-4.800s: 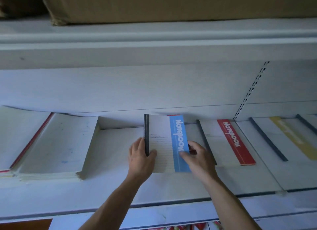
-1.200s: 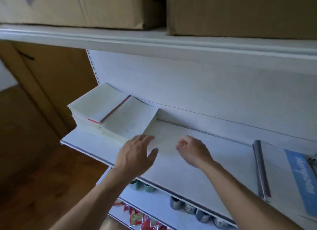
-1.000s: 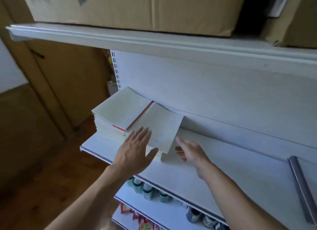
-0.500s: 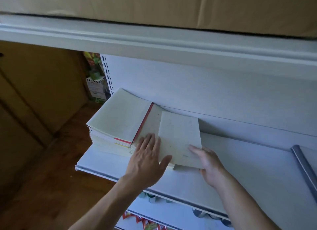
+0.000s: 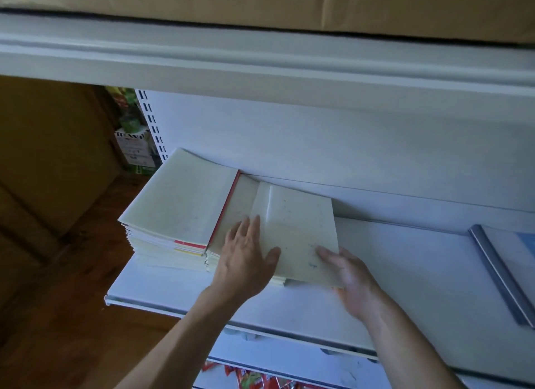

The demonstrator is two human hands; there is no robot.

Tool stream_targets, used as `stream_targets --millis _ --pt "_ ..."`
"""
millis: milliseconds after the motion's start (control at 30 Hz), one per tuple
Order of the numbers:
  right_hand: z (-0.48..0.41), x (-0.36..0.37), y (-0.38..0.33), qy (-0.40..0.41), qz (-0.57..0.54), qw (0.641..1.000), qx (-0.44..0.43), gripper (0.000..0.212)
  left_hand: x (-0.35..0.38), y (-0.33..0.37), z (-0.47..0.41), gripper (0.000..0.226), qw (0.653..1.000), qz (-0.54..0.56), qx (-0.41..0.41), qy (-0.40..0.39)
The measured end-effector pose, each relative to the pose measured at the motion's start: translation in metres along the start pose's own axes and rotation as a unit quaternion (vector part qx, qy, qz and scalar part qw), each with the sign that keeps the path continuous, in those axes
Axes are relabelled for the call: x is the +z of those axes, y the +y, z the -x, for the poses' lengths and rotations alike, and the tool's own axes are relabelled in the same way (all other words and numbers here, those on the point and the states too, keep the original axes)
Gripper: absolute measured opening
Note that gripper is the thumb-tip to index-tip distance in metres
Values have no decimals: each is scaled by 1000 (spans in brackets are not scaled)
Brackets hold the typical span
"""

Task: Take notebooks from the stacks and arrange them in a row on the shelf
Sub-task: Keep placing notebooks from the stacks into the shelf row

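Careful: your right hand (image 5: 350,275) pinches the near corner of the pale cream paper notebook (image 5: 301,229), which overhangs the right edge of the pale stack of notebooks (image 5: 240,203); your left hand (image 5: 246,261) lies flat, fingers straight, pressing that stack; lift it early and lower copies may drag along

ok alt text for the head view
The right hand pinches the near edge of the top notebook, lying askew on a stack, while the left hand lies flat on that stack. A second stack sits left of it.
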State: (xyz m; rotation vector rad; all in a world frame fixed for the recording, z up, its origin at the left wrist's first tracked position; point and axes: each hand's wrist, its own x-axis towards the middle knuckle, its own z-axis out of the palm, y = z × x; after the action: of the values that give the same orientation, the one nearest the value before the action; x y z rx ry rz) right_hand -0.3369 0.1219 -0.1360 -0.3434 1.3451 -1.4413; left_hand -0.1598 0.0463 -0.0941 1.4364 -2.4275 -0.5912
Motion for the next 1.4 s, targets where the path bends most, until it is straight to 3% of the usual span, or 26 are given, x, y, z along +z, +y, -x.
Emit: stream_targets --millis 133,267,433,500,667,867,1000,1067,1200,1400 --pt "5 3 -4 -1 13 1000 -26 22 1 12 -6 76 982 167 -82 -20" --pt "18 -15 -17 -9 34 997 -63 25 4 25 -11 76 905 394 -156 -25" --pt "45 -50 -42 -9 9 995 -102 29 14 66 -9 54 839 526 -131 -49" --pt "51 -68 -45 28 39 991 -126 27 28 87 -4 58 818 562 -109 -65" --pt "62 -112 -32 104 168 970 -139 41 84 127 11 60 824 552 -84 -95" --pt "63 -148 -28 176 255 943 -123 30 115 147 14 51 829 531 -124 -126" --pt "48 -161 -42 216 335 912 -94 30 119 156 -2 38 872 458 -121 -126" --pt "44 -168 -43 224 374 897 -74 46 123 149 -11 55 891 417 -109 -141" --pt "47 -169 -32 222 375 894 -107 50 122 147 -6 52 854 485 -109 -155" --pt "41 -171 -31 223 394 882 -132 53 135 149 -11 39 832 522 -87 -169"
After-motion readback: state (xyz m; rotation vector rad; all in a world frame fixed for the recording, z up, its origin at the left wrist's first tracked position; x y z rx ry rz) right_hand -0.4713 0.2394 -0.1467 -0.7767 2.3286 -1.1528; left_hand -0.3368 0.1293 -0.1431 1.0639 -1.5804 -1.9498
